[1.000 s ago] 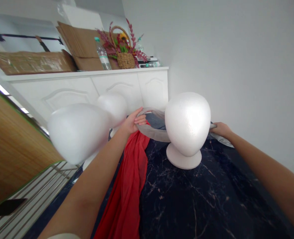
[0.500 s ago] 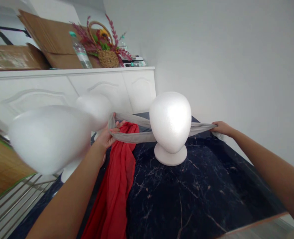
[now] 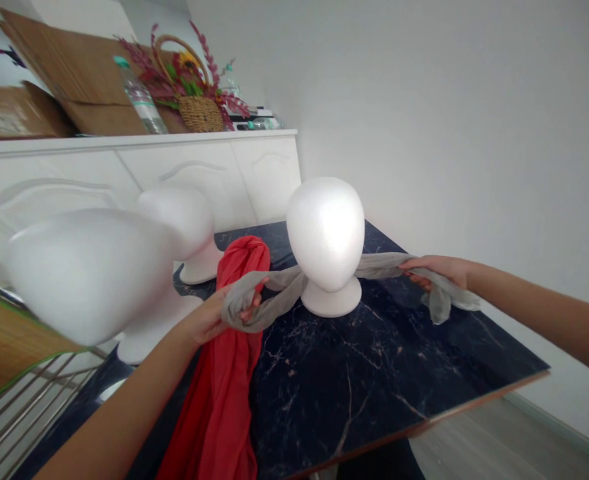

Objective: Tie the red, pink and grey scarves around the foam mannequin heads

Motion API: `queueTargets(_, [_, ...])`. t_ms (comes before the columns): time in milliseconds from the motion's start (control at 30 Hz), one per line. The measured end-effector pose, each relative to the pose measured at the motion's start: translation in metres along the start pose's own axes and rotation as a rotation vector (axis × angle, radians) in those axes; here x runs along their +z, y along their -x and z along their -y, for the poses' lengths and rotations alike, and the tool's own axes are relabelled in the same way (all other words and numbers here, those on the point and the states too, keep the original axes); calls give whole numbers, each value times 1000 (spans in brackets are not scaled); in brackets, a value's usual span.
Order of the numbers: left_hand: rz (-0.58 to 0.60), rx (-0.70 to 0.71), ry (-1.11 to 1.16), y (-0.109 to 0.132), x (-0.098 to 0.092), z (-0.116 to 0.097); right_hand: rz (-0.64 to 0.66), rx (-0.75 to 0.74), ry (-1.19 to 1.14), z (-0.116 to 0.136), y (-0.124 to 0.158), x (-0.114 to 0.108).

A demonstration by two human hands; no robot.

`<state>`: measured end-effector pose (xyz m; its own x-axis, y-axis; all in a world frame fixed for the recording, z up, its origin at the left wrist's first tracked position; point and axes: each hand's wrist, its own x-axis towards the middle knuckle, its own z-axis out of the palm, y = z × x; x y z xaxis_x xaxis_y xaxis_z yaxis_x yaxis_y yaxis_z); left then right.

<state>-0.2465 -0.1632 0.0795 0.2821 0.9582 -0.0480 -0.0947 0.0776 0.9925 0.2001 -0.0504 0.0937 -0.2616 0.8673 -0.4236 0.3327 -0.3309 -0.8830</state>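
Note:
A white foam mannequin head (image 3: 326, 233) stands on a dark marble tabletop (image 3: 364, 373). A grey scarf (image 3: 279, 287) runs behind its neck, stretched out to both sides. My left hand (image 3: 212, 317) is closed on the scarf's left end, just above a red scarf (image 3: 224, 373) that lies down the table. My right hand (image 3: 437, 270) is closed on the scarf's right end, whose loose tail hangs below the fingers.
Two more white foam heads (image 3: 89, 273) (image 3: 179, 220) stand at the left. A white cabinet (image 3: 174, 167) behind carries cardboard (image 3: 74, 73), a water bottle (image 3: 137, 93) and a flower basket (image 3: 194, 100). The table's front edge (image 3: 424, 420) drops to the floor at lower right.
Both hands pulled the grey scarf down from around the back of the foam head to its neck and drew the ends toward me. The view shifted left and back.

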Motion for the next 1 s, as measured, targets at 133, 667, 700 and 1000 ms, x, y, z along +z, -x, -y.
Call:
queueTargets(133, [62,-97,39,3,30,24,240,173,-574,-16,25,50])
queueTargets(667, [118,-90,-200,-29,106,43,117,-15,-549,-15,34,198])
queueTargets(700, [111,-100,-218,-29,109,42,114,-17,-558,-14,32,199])
queueTargets(1000, [-123,110,-620,-43,121,53,251,-136,-735,-5,41,205])
